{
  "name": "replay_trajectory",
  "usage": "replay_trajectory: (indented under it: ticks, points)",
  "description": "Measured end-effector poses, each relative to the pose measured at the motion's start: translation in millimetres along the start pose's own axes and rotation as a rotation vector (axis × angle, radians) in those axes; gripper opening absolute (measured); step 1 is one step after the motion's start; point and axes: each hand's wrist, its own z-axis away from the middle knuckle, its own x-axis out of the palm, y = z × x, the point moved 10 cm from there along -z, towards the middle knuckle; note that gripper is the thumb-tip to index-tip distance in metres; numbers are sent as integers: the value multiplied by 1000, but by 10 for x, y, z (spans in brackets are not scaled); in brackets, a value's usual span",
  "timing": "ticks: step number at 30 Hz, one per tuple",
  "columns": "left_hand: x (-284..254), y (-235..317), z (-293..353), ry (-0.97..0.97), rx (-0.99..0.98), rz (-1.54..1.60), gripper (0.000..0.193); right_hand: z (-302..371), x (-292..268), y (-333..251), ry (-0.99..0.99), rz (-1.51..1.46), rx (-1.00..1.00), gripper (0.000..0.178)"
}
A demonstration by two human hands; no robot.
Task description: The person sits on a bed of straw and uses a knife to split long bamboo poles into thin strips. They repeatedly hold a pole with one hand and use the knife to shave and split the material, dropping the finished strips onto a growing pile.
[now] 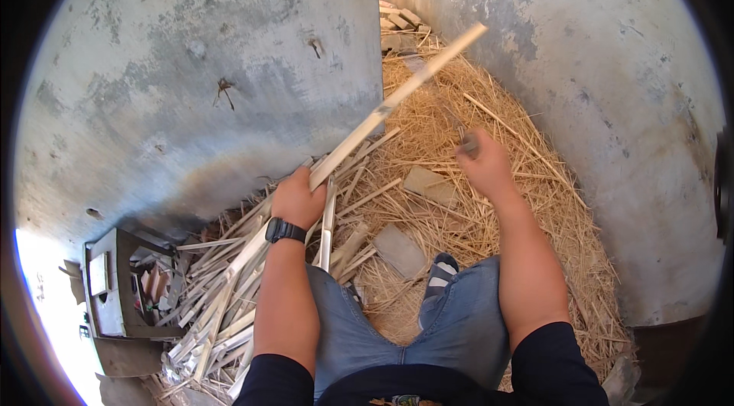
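Note:
My left hand (298,198) is closed round a long, pale split-bamboo strip (352,140). The strip slants up and to the right, its far end over the straw; where its lower end lies among other strips I cannot tell. My right hand (487,165) grips the short handle (469,145) of what looks like a knife. Motion smears its blade, which points up and left toward the strip, apart from it as far as I can see. A heap of similar strips (229,306) lies below and left of my left hand.
Thin shavings (535,199) cover the ground to the right. Two flat bricks (430,186) (400,251) lie before my feet, and more bricks (401,20) sit at the far end. Weathered grey walls (191,85) (634,100) flank me. A battered box frame (115,284) stands at left.

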Motion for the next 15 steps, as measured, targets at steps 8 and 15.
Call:
replay_trajectory:
  ticks: [8, 15]
  points:
    - [96, -10, 93, -125, 47, -37, 31, 59, 808, -309, -401, 267, -81, 28]
    - [133, 102, 159, -96, 72, -7, 26, -45, 548, -22, -192, 131, 17, 29]
